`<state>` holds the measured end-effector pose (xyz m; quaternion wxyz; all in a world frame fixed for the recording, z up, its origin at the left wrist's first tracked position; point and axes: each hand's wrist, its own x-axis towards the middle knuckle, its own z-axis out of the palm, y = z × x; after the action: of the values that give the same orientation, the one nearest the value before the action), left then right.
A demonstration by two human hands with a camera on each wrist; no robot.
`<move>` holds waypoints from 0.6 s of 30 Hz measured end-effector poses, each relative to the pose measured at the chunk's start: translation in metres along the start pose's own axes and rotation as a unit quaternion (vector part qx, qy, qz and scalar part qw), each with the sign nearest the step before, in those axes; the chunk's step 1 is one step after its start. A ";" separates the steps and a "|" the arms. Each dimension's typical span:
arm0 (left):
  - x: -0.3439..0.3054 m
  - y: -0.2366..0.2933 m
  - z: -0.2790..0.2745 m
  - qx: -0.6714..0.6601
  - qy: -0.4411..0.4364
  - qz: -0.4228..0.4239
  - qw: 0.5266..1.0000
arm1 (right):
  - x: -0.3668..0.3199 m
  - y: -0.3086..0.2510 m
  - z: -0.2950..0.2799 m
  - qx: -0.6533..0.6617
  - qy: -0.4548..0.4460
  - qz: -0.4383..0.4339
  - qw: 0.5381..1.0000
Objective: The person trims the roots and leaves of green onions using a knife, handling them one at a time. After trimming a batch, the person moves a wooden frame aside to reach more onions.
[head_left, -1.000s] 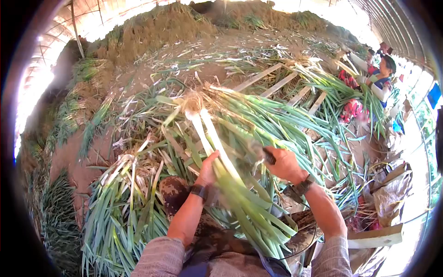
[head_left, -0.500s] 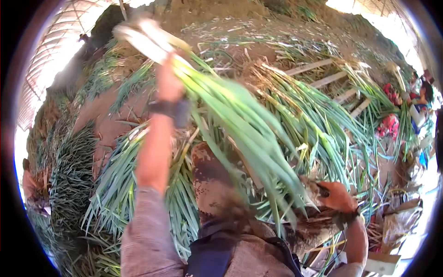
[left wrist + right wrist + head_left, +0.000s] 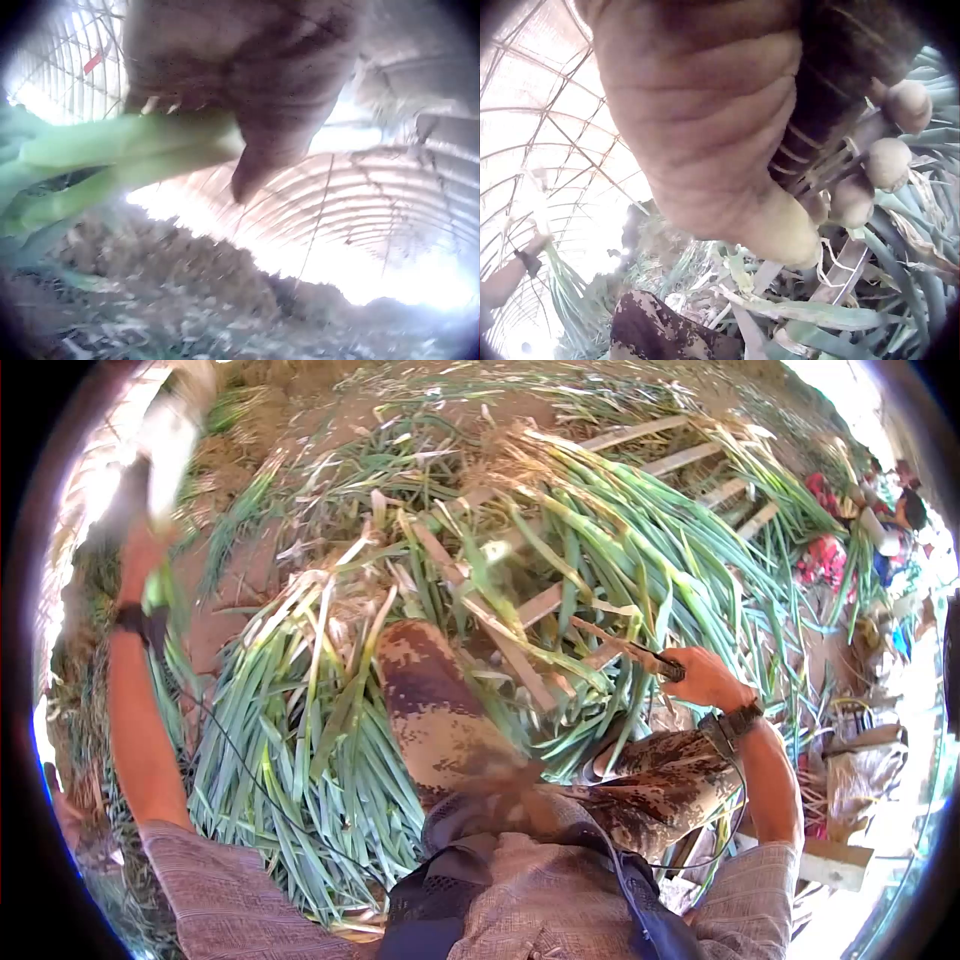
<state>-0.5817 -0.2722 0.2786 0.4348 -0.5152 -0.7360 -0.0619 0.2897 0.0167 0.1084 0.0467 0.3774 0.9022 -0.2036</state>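
L hand (image 3: 140, 555), fingers curled round leek bunch (image 3: 135, 146), held aside; R hand (image 3: 705, 678) clamped on knife (image 3: 625, 647); big pile (image 3: 620, 550) prob left to trim

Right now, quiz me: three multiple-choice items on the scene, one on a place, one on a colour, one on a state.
1. Where is the left hand? A) raised out leftward B) on the knee C) in the lap
2. What colour are the stalks it grips? A) red B) green C) purple
3. The right hand is: A) open B) curled, empty C) gripping a knife

1 A: the head view shows it high at the left.
2 B: the left wrist view shows pale green.
3 C: it wraps the knife's handle.
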 end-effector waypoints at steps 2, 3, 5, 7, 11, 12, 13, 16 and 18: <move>-0.053 0.098 0.010 -0.109 -0.318 -0.193 0.922 | -0.007 0.004 -0.005 0.008 -0.010 0.017 1.000; -0.056 0.170 -0.014 -0.199 -0.347 -0.225 0.888 | -0.011 0.009 -0.008 0.012 -0.014 0.027 0.999; -0.075 0.267 0.019 -0.371 -0.295 -0.181 0.862 | -0.017 0.023 -0.008 0.016 -0.005 0.028 0.999; -0.056 0.392 -0.014 -0.427 -0.430 -0.138 0.784 | -0.017 0.028 -0.016 0.022 -0.027 0.092 0.995; -0.077 0.589 -0.028 -0.536 -0.444 0.178 0.696 | -0.012 0.046 -0.004 0.103 0.022 0.096 0.990; -0.089 0.628 -0.022 -0.519 -0.460 0.228 0.683 | -0.012 0.038 -0.005 0.101 0.021 0.121 0.987; -0.099 0.659 -0.021 -0.503 -0.475 0.278 0.667 | -0.013 0.047 0.004 0.109 0.041 0.089 0.989; -0.104 0.704 -0.030 -0.446 -0.528 0.338 0.639 | -0.017 0.054 0.015 0.135 0.035 0.104 0.985; -0.099 0.706 -0.029 -0.492 -0.516 0.341 0.612 | -0.022 0.066 0.024 0.156 0.062 0.088 0.982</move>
<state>0.0176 -0.0315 -0.0254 -0.3461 -0.8125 -0.4688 0.0145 0.3496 0.0342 0.0703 -0.0514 0.4700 0.8238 -0.3127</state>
